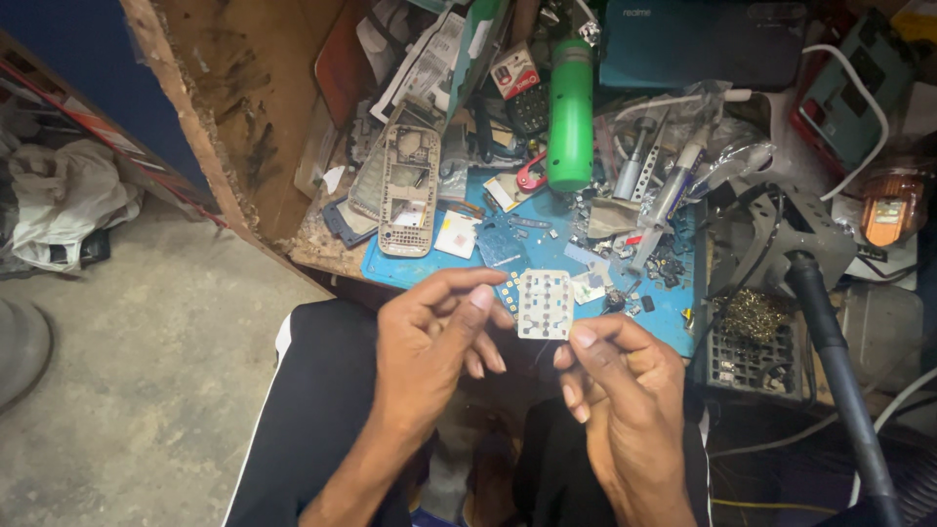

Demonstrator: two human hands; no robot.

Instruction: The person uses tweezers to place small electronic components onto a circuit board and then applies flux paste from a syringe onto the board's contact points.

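Pinching the white keypad sheet (545, 304) between both hands, left hand (429, 342) and right hand (625, 390) closed on it above the blue mat (410, 268).

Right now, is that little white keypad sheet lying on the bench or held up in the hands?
Held up. The white keypad sheet is pinched between the left hand and right hand, above the person's lap, just in front of the blue mat.
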